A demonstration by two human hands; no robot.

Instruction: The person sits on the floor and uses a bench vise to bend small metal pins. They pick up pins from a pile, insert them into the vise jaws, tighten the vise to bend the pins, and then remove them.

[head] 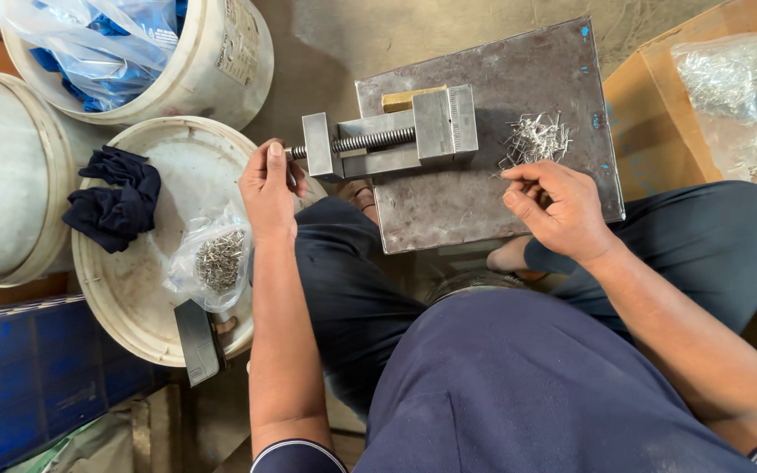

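A small steel vise (pixel 400 136) with a threaded screw lies on a grey metal plate (pixel 501 206) in front of me. My left hand (pixel 269 188) grips the end of the vise screw at the plate's left edge. A loose heap of thin metal pins (pixel 534 140) lies on the plate to the right of the vise. My right hand (pixel 558 206) rests on the plate just below that heap, fingers curled together; whether a pin is pinched between them I cannot tell.
A white bucket lid (pixel 133 289) on my left carries a clear bag of small metal parts (pixel 216 263), a dark cloth (pixel 116 201) and a dark flat block (pixel 199 342). Other white buckets (pixel 221 79) stand behind. A cardboard box (pixel 650 114) with a bag of pins (pixel 742 92) stands on the right.
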